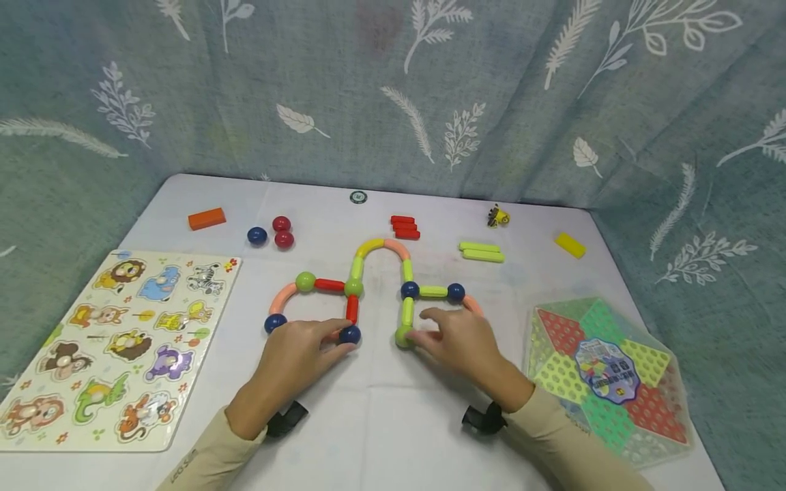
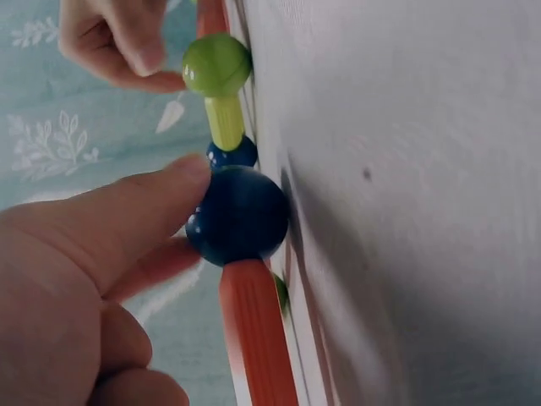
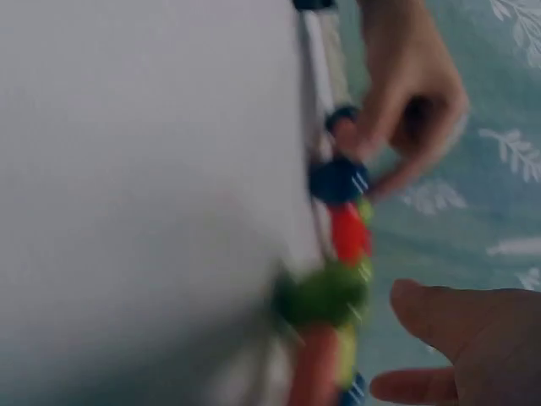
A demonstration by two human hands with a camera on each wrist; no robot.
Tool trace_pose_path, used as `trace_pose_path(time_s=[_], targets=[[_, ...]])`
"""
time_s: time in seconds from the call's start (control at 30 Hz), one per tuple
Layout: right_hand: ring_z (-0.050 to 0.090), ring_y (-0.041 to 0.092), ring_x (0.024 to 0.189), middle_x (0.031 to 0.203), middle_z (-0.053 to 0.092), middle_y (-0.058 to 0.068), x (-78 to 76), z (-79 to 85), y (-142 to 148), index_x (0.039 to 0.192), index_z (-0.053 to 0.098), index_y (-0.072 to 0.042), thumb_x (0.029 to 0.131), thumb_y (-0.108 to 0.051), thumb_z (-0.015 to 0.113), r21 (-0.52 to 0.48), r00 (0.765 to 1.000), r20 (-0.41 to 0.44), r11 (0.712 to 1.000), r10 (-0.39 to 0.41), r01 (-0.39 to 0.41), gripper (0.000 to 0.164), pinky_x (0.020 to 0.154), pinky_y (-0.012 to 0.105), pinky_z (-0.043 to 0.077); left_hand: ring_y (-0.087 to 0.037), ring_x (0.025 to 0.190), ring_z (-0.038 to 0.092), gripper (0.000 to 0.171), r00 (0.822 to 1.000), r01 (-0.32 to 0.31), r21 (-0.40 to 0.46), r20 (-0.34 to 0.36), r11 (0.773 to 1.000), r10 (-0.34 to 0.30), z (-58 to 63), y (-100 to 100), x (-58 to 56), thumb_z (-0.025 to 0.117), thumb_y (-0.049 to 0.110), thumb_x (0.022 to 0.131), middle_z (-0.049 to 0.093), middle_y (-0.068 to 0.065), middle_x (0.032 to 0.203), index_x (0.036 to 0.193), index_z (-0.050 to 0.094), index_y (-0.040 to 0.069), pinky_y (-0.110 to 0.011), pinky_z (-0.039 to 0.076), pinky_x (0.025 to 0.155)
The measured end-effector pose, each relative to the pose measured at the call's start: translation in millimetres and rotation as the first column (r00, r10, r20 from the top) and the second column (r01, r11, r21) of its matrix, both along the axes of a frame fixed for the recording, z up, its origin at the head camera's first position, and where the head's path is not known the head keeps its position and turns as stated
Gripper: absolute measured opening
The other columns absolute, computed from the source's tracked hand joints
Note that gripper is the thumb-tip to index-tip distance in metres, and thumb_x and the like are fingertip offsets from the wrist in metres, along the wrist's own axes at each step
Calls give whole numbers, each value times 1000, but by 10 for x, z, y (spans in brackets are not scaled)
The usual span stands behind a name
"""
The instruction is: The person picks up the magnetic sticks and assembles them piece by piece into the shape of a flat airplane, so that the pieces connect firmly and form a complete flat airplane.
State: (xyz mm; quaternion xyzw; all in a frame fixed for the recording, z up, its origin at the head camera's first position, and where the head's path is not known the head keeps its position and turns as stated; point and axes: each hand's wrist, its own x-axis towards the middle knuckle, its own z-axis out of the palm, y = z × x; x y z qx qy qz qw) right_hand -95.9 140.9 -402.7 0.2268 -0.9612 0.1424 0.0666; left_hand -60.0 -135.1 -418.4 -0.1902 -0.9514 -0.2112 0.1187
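Note:
On the white table lies a flat figure of coloured rods and balls, two side loops joined by an arch (image 1: 371, 244). My left hand (image 1: 293, 361) pinches the blue ball (image 1: 350, 335) at the left loop's lower inner corner between thumb and finger. In the left wrist view an orange-red rod (image 2: 255, 334) joins that blue ball. My right hand (image 1: 462, 341) is beside the green ball (image 1: 404, 336) at the right loop's lower inner corner. In the right wrist view its thumb and finger are spread, with a gap to the blurred green ball (image 3: 325, 294). The hands hide parts of both loops' lower sides.
An animal puzzle board (image 1: 141, 348) lies at left, a clear hexagonal box (image 1: 669, 409) at right. Behind the figure are loose red balls (image 1: 282, 232), a blue ball (image 1: 257, 236), red rods (image 1: 405, 227), green rods (image 1: 482, 252), orange and yellow blocks (image 1: 571, 245) and a small yellow toy (image 1: 498, 216).

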Motion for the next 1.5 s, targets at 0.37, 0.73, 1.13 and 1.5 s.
trace_pose_path(time_s=[0.37,0.73,1.13,1.5], targets=[[47,19,58,67,56,2,-1216,116,855,121,63,-17,89,-31,64,133,945,228,969,-233,207,35,47,32,36,4,54,45,34,997,2,72,80,997,-8,-59,-29,-11,79,37,74,62,19,69,106,73,25,-19,36,48],[53,22,69,82,61,6,-1477,26,1032,111,65,-14,87,-33,67,199,915,290,953,-279,228,30,55,34,43,3,55,47,34,997,4,104,76,995,-12,-59,-40,-1,78,36,75,61,20,69,106,72,26,-20,37,49],[50,19,61,75,64,3,-1367,-99,1112,104,71,-12,85,-34,69,170,925,286,963,-250,208,29,49,31,41,3,53,45,34,996,-17,99,94,995,8,-72,-32,2,79,38,74,61,21,68,105,73,26,-20,35,47],[41,18,50,58,51,2,-912,56,926,91,73,-15,80,-39,73,-72,959,210,975,-190,209,26,45,30,32,3,52,43,33,995,-11,102,97,995,1,-67,-16,20,76,39,76,54,24,65,107,72,29,-21,34,47]])
